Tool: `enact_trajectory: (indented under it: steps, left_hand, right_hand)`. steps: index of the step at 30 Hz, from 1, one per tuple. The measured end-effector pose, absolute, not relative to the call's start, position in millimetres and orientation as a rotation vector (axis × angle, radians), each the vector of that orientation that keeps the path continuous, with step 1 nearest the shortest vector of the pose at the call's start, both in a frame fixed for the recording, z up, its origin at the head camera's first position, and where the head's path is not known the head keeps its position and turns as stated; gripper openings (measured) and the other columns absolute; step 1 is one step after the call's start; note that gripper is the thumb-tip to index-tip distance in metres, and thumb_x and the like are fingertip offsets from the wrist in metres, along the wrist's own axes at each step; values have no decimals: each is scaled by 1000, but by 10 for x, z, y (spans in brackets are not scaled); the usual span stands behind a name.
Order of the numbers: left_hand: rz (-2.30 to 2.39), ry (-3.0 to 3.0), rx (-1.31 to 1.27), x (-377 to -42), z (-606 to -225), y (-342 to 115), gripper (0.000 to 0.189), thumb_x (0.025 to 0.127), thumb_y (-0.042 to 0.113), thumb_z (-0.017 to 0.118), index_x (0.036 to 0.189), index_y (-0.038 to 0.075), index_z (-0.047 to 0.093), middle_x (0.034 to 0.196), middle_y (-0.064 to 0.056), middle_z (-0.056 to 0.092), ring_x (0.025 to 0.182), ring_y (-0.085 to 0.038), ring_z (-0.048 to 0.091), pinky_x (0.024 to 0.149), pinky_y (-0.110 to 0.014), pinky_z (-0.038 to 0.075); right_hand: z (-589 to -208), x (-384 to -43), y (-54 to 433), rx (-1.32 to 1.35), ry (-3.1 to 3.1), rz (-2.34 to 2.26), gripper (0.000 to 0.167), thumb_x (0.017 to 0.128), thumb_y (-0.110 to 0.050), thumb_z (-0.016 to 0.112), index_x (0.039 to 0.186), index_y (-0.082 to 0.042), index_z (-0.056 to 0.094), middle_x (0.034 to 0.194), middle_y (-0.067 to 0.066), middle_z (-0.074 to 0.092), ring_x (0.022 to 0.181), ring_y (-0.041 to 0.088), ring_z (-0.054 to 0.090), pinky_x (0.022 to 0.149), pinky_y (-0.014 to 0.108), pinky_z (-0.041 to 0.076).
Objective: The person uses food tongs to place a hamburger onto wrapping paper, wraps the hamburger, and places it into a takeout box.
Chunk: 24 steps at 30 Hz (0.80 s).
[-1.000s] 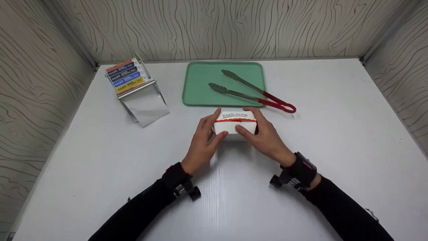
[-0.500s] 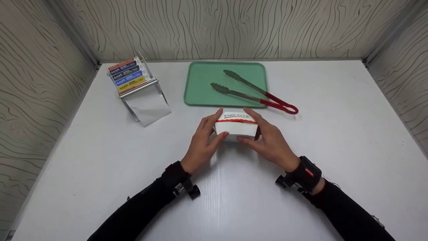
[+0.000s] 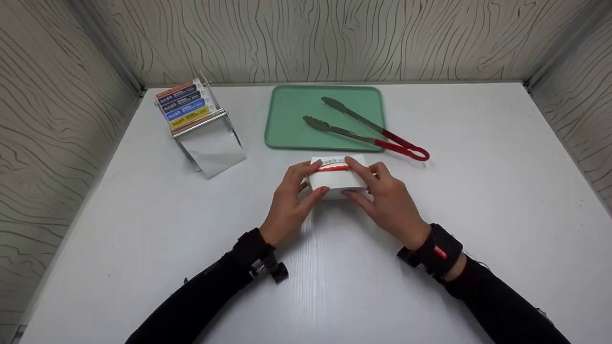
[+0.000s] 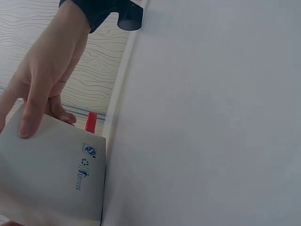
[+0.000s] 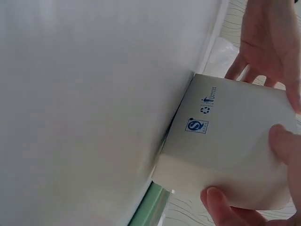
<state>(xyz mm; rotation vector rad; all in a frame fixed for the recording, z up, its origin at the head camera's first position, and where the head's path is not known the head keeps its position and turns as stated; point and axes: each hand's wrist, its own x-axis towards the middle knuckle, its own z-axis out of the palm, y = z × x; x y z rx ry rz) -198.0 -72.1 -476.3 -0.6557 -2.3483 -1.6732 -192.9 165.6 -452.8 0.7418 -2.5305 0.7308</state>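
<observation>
Both hands hold a small white paper box [image 3: 337, 180] with a wavy red edge and print across its top. My left hand [image 3: 290, 203] grips its left end, thumb at the front edge and index fingertip over the top. At the right end, my right hand [image 3: 389, 203] holds it, with the index finger lying on the printed part and the thumb low at the front. The left wrist view shows a plain box side [image 4: 51, 174] with small blue printed marks. In the right wrist view, the right hand's thumb [image 5: 284, 141] presses that same side.
Behind the box lies a green tray [image 3: 287, 136], with red-handled tongs [image 3: 351, 136] resting across it and over its right edge. To the left stands a metal dispenser [image 3: 198, 129] with several coloured printed bands and a white strip. A patterned wall [image 3: 306, 43] closes the back.
The right thumb has slid from the box's upper front down to its lower front edge. Both index fingers have moved further over the top, covering part of the print.
</observation>
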Motion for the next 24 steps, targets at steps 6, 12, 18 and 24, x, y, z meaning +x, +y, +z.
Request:
enact_trajectory:
  steps: [6, 12, 18, 24]
  left_hand:
    - [-1719, -2348, -652, -1985, -4763, -726, 55, 98, 24, 73, 149, 17, 54, 148, -12, 50, 145, -26, 47, 104, -45, 54]
    - [-1688, -2346, -671, -1992, -4760, -750, 54, 96, 23, 76, 146, 16, 57, 145, -11, 52, 143, -26, 49, 104, -41, 54]
    - [-1605, -2372, -715, -2004, -4758, -746, 55, 94, 26, 78, 144, 17, 57, 144, -12, 50, 141, -28, 51, 100, -40, 57]
    - [-1627, -2401, -671, -1988, -4746, -726, 54, 94, 25, 78, 143, 17, 59, 144, -12, 49, 141, -29, 50, 98, -40, 57]
  right_hand:
    - [-4521, -1985, 1723, 906, -2444, 515, 73, 87, -27, 85, 152, -20, 52, 90, 15, 58, 60, 19, 50, 53, 29, 48]
    - [-4526, -2038, 1773, 1007, -2412, 490, 70, 87, -24, 85, 150, -23, 55, 93, 16, 61, 60, 20, 54, 53, 29, 48]
    - [-4524, -2058, 1808, 1042, -2392, 503, 69, 83, -22, 88, 146, -21, 59, 95, 17, 64, 61, 22, 57, 54, 30, 50]
    - [-4534, -2064, 1819, 1057, -2384, 507, 69, 83, -23, 89, 145, -18, 60, 93, 16, 65, 61, 22, 60, 55, 30, 51]
